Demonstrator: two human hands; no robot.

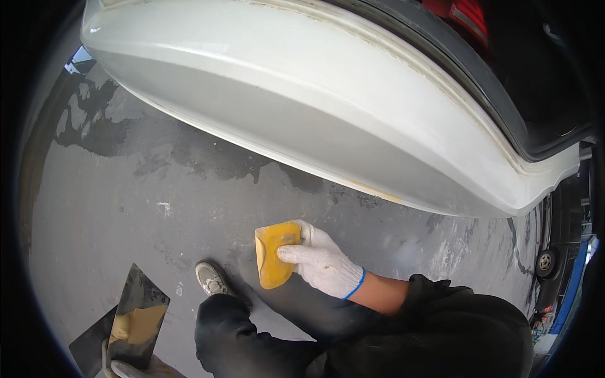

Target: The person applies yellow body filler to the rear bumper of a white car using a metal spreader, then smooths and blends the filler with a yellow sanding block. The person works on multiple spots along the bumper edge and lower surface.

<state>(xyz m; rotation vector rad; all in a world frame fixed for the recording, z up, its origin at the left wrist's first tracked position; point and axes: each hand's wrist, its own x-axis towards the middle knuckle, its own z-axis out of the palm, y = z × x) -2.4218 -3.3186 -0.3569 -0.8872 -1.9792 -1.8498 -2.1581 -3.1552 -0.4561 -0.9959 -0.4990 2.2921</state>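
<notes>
My right hand [324,261], in a white knit glove with a blue cuff, grips a yellow filler spreader [274,254] and holds it just below the white car bumper [302,101], apart from it. At the lower left, my left hand [135,368], mostly cut off by the frame edge, holds two dark metal mixing blades [129,318], the upper one smeared with yellowish filler paste. A small yellowish patch [378,191] shows on the bumper's lower edge.
Grey concrete floor [126,208] with dark wet stains lies beneath the bumper. My bent leg in black trousers and a grey shoe [211,278] are below the spreader. The open boot and red tail light [466,16] are at the upper right. A tyre [546,261] stands at the far right.
</notes>
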